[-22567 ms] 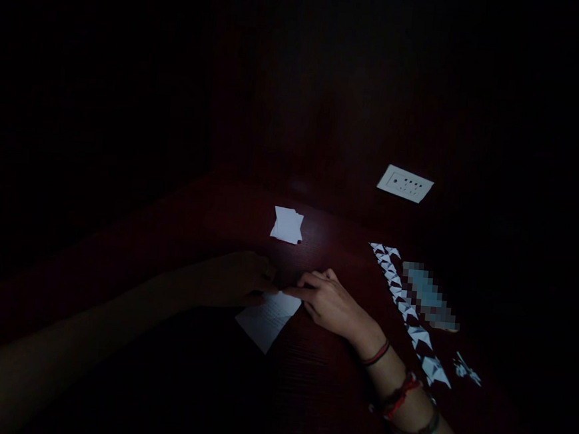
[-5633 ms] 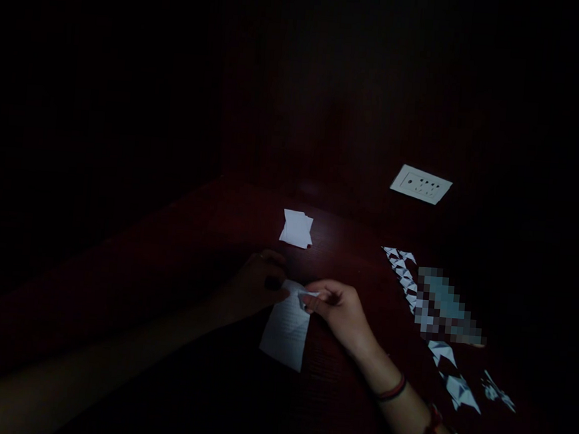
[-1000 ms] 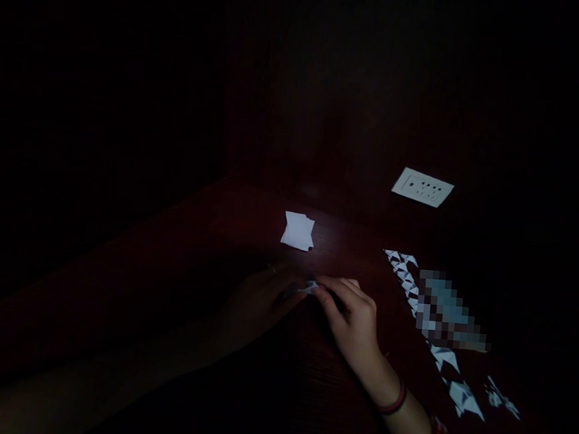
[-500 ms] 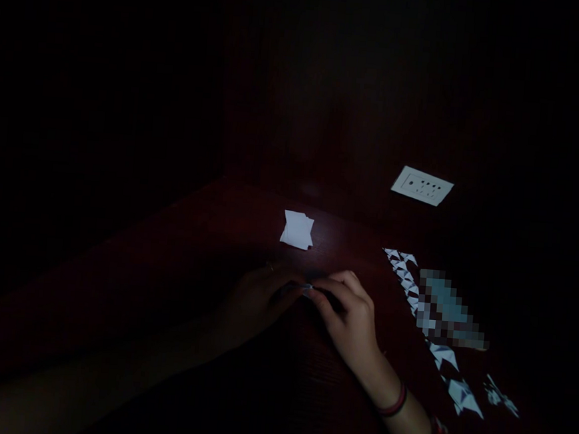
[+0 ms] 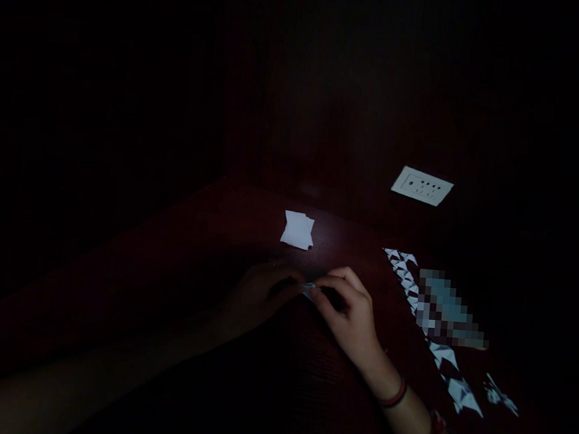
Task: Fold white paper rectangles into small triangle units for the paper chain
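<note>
A small piece of folded white paper (image 5: pixel 308 289) is pinched between my two hands, low over the dark red table (image 5: pixel 365 270). Its left end sits in the fingertips of my left hand (image 5: pixel 270 289), which is dim in shadow. My right hand (image 5: pixel 350 305) closes thumb and forefinger on the other end; bands circle that wrist. Just beyond my hands lies a loose stack of white paper squares (image 5: pixel 298 230). Most of the held paper is hidden by my fingers, so its exact folds do not show.
Along the right runs a row of folded white paper pieces (image 5: pixel 405 276), ending in larger ones (image 5: pixel 463 396). Beside it lies a blurred-out bluish object (image 5: pixel 450 310). Small white scraps (image 5: pixel 501 395) rest farther right. A white socket plate (image 5: pixel 422 186) is on the wall behind.
The fingertips have drawn slightly apart, and a little more of the folded paper shows between them. My right forefinger has shifted a bit. Everything on the table stays in place.
</note>
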Demonstrator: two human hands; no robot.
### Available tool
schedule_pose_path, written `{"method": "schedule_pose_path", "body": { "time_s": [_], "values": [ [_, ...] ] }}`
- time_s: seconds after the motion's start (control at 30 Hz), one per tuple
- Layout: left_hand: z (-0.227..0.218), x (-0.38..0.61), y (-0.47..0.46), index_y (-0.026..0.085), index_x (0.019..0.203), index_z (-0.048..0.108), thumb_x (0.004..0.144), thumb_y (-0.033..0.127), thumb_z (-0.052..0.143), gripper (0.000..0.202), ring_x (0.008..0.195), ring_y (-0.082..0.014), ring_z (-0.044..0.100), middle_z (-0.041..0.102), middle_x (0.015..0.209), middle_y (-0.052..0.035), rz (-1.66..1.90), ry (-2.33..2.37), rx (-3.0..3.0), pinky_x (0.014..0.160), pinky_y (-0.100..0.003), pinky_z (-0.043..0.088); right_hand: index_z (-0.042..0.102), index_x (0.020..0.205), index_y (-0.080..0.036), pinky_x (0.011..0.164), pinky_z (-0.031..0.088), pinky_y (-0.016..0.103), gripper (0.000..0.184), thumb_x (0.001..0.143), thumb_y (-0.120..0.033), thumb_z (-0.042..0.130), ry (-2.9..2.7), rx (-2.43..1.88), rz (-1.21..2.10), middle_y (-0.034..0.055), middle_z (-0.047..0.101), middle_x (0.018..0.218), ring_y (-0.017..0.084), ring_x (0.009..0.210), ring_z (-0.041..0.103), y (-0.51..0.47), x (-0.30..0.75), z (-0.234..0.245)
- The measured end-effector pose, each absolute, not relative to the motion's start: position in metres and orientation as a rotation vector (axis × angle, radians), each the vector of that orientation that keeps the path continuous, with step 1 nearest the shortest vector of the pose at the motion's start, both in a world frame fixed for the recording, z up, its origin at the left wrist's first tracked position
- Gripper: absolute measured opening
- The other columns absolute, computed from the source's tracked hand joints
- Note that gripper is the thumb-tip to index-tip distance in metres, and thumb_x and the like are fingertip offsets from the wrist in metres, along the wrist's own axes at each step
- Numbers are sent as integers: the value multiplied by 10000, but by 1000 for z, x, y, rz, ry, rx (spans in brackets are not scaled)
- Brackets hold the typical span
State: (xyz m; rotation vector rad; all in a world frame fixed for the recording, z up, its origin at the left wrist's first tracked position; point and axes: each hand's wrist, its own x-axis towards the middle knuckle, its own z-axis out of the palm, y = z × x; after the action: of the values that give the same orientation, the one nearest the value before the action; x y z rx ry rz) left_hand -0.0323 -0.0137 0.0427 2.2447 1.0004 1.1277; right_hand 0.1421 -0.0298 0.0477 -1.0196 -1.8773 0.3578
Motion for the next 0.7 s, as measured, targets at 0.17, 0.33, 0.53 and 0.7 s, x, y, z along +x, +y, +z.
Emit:
{"method": "schedule_pose_path", "body": {
  "time_s": [0.17, 0.33, 0.53, 0.7],
  "values": [
    [44, -32, -15, 184, 822, 567, 841, 193, 489, 81, 779, -112, 547, 582, 834, 14, 1105, 992, 2229, 738, -226, 422, 613, 767, -169, 629, 413, 257, 64, 778, -161, 550, -1877, -982, 398, 20, 515, 766, 128, 724, 500, -30, 143, 50],
    [44, -32, -15, 190, 849, 566, 827, 209, 523, 52, 783, -108, 540, 580, 844, 21, 1080, 948, 2215, 735, -217, 416, 595, 729, -170, 626, 404, 261, 84, 783, -144, 535, -1877, -954, 378, 18, 523, 744, 131, 720, 497, -32, 144, 53],
    [43, -34, -13, 189, 829, 573, 836, 192, 506, 67, 754, -101, 537, 573, 814, 22, 1168, 980, 2225, 703, -206, 405, 611, 853, -202, 684, 429, 272, 89, 781, -189, 560, -1891, -945, 456, 26, 538, 834, 142, 785, 515, -26, 146, 49],
    [44, -33, -13, 183, 820, 566, 842, 211, 494, 80, 752, -109, 536, 572, 811, 15, 1207, 993, 2222, 700, -212, 412, 607, 802, -188, 673, 417, 282, 78, 803, -187, 529, -1915, -974, 396, 28, 545, 795, 146, 764, 502, -24, 147, 46]
  ]
}}
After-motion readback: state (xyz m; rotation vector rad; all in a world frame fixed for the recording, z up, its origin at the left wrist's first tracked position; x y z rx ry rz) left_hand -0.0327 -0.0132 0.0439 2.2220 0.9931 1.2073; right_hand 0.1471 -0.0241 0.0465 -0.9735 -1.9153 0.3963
